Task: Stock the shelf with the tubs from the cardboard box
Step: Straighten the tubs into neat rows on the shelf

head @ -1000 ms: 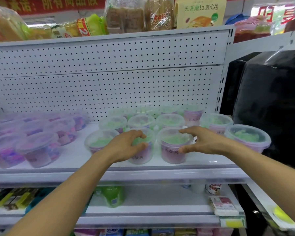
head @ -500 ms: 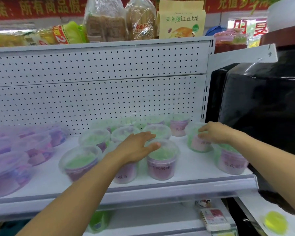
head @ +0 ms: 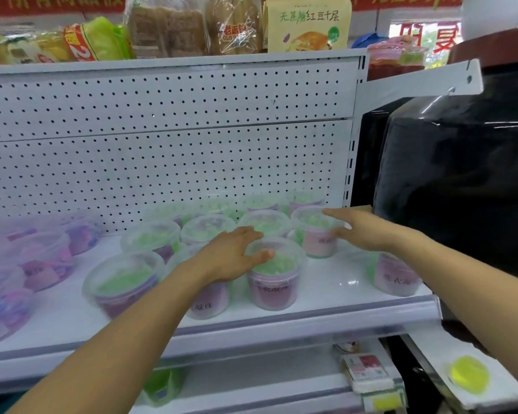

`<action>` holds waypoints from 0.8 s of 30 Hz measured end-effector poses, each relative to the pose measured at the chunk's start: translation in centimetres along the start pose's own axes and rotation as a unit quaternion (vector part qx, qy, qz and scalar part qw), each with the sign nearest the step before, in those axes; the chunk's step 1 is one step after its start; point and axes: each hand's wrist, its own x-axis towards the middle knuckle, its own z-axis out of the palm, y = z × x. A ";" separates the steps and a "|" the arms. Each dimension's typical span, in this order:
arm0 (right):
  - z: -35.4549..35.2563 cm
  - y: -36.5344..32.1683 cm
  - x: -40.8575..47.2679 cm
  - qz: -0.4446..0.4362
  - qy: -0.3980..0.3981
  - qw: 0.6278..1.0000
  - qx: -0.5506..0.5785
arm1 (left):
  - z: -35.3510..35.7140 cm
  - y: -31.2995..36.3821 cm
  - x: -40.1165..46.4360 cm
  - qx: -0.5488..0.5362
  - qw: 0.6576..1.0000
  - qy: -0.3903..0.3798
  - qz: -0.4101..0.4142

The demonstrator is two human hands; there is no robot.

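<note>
Several clear tubs with green filling and pink-purple labels stand grouped on the white shelf (head: 335, 283). My left hand (head: 234, 255) lies flat with its fingers spread, the fingertips on the lid of a front tub (head: 274, 279) and the palm over the tub beside it (head: 207, 300). My right hand (head: 361, 231) reaches in from the right, fingers stretched over the rim of a back-right tub (head: 313, 234) and thumb against its side. Another tub (head: 396, 277) stands alone at the shelf's right front, partly behind my right forearm. No cardboard box is in view.
Blurred tubs with purple filling (head: 42, 258) fill the shelf's left side. Bagged bread and snacks (head: 168, 25) sit on top of the pegboard back. A large black wrapped object (head: 461, 174) stands close on the right. A lower shelf holds small packs (head: 365, 369).
My right hand left the front middle tub, went right to the back-right tub and now spreads its fingers over the rim. My left hand slid onto the front tub's lid. The view shifted right.
</note>
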 end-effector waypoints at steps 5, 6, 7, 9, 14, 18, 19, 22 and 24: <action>-3.6 3.6 -5.1 0.024 0.030 0.999 -0.007 | 0.0 0.0 -1.3 -0.052 0.994 0.092 0.012; -4.2 4.1 -6.4 0.032 0.015 0.999 0.006 | 0.2 0.2 -2.0 -0.064 0.992 0.109 0.022; -4.7 4.5 -7.6 0.032 -0.006 0.999 0.031 | 0.5 0.4 -2.6 -0.066 0.991 0.112 0.034; -5.1 4.7 -9.5 0.023 -0.037 0.997 0.063 | 1.0 0.8 -3.9 -0.050 0.993 0.095 0.051; -3.5 4.4 -9.7 0.061 -0.033 0.997 -0.027 | 1.3 1.5 -4.7 -0.064 0.994 0.079 0.046; -1.3 2.5 -8.5 -0.003 -0.024 1.000 -0.010 | 1.4 1.6 -4.8 -0.075 0.993 0.088 0.038; -0.8 1.9 -8.2 -0.019 -0.021 1.000 -0.007 | 1.4 1.6 -4.8 -0.077 0.993 0.088 0.033; 0.2 0.2 -7.5 -0.045 -0.018 0.999 -0.001 | 1.4 1.9 -4.8 -0.079 0.993 0.087 0.026; 0.4 -0.2 -7.3 -0.048 -0.019 0.999 -0.011 | 1.4 2.0 -4.8 -0.076 0.993 0.089 0.025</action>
